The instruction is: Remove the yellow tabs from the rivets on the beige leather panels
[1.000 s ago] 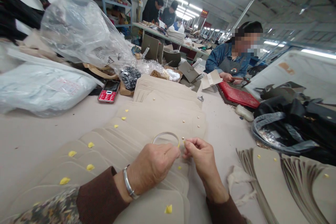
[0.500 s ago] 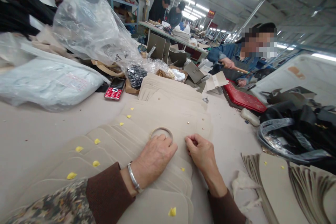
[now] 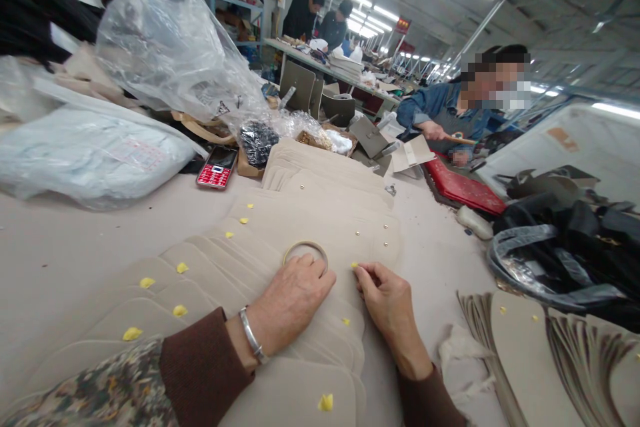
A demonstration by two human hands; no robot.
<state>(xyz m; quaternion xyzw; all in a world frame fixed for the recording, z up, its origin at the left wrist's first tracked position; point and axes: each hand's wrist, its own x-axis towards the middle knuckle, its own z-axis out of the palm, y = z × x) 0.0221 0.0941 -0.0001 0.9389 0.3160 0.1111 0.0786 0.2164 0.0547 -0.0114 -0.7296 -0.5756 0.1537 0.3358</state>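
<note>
Overlapping beige panels (image 3: 280,213) are spread across the table in front of me, several carrying small yellow tape pieces (image 3: 180,310). My left hand (image 3: 295,300) is curled over a thin roll of tape (image 3: 306,245), its fingertips hidden inside and under the ring. To the right of it, my right hand (image 3: 385,293) is closed in a pinch, thumb against index finger. A small yellow tape piece (image 3: 354,265) shows at those fingertips, against the panel surface. Metal studs (image 3: 357,233) dot the panel just beyond.
Plastic bags (image 3: 95,153) and a red-keyed phone (image 3: 217,168) lie at the left. Black bags (image 3: 560,247) and a fanned stack of beige pieces (image 3: 530,353) are at the right. Across the table a co-worker (image 3: 445,113) holds a wooden-handled tool over a red pad (image 3: 465,187).
A yellow tape piece now shows at my right fingertips, where none was visible before. My left hand and the tape roll have hardly moved. The co-worker's tool has dipped slightly.
</note>
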